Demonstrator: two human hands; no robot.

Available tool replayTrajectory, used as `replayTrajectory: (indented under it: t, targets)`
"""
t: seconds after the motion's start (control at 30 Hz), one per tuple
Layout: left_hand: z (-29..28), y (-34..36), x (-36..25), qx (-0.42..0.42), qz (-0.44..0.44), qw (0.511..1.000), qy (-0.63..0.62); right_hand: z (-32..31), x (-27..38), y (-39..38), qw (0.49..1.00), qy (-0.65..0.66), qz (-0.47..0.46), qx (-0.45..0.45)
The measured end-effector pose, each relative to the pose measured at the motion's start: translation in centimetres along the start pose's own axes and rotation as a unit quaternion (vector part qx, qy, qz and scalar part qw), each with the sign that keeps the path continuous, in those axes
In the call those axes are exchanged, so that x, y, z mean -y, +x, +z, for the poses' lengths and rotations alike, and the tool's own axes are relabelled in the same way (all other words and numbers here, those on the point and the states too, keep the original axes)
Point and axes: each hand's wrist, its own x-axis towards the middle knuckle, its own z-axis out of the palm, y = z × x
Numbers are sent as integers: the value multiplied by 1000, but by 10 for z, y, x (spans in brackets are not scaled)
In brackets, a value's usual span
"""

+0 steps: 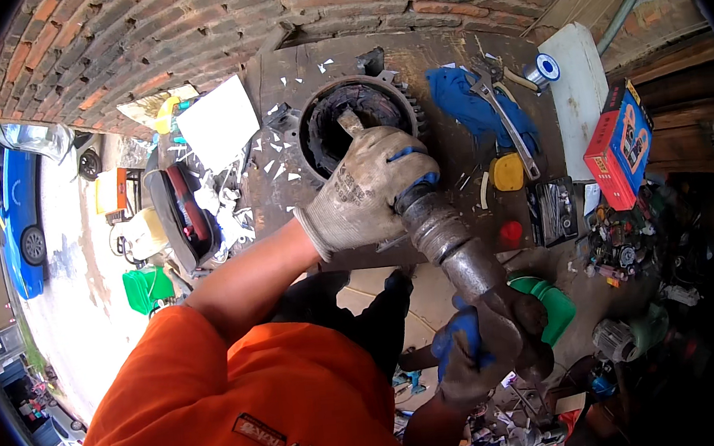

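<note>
A heavy grey cylindrical power tool [455, 243] slants from lower right up to a round metal housing with a toothed rim [311, 115] on a dark metal bench top [284, 187]. Its chisel bit [350, 122] pokes into the housing's opening. My left hand [367, 191], in a dirty grey and blue glove, is wrapped around the tool's front end just behind the bit. My right hand [475, 350], in a dark blue glove, grips the tool's rear end below the bench edge. White chips lie scattered on the bench left of the housing.
On the bench to the right lie a blue cloth [466, 98], a long wrench [509, 133], a yellow item [508, 172], a red cap [510, 233] and a black case [554, 211]. A red and blue box [623, 143] stands far right. A brick wall [265, 11] runs behind; a blue car [16, 207] is at left.
</note>
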Motion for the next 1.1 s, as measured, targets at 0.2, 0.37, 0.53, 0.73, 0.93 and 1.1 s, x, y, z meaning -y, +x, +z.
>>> replayTrajectory:
  t: [0.2,0.37,0.53,0.73,0.93,1.1]
  targets:
    - [-3,1,2,-13,13,998,60,-35,36,17,973,155,39,-166]
    - [-1,3,2,-26,15,999,38,-68,35,8,961,196,33,-193]
    - [1,6,1,-34,2,999,28,-1,-8,-10,1000,-4,11,5]
    - [-5,-1,7,-13,-3,997,79,-35,28,16,964,194,79,-164]
    - [-1,3,2,-6,7,999,53,-43,3,-2,980,179,22,-85]
    - [-10,1,5,-34,-4,997,68,22,-15,1,998,-44,-53,4]
